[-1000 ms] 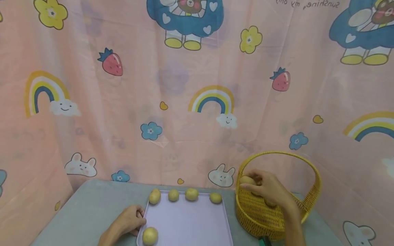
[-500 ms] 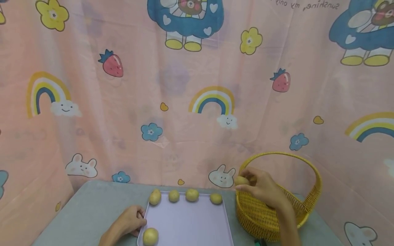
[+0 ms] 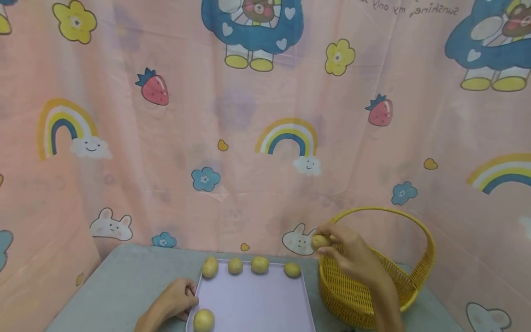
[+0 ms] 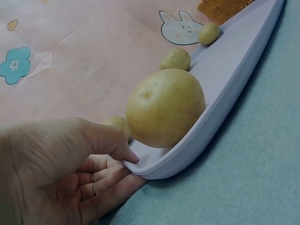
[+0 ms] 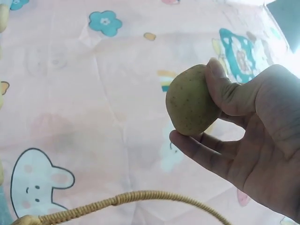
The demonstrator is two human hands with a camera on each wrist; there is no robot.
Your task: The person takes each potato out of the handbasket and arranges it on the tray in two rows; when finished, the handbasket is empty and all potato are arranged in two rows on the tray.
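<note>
My right hand (image 3: 350, 251) pinches a potato (image 5: 193, 101) between thumb and fingertips, raised over the left rim of a yellow wicker basket (image 3: 352, 299). At the left edge of a pale lilac tray (image 3: 257, 299), my left hand (image 3: 176, 297) grips the rim; the left wrist view has the thumb on top and the fingers beneath. Several potatoes lie on the tray. Along its far edge they form a row, from a potato (image 3: 210, 267) in the far left corner to a potato (image 3: 292, 269) near the far right corner. One potato (image 3: 203, 320) sits close to my left hand.
The basket's tall handle (image 3: 429, 249) arches above it, to the right of the tray. A grey-blue cloth (image 3: 120, 276) covers the table. Behind hangs a pink printed curtain (image 3: 240, 207). Something dark, mostly cut off, shows at the bottom edge below the basket.
My right hand has lifted the potato from inside the basket and carried it left, to the basket's left rim. My left hand has kept its hold on the tray.
</note>
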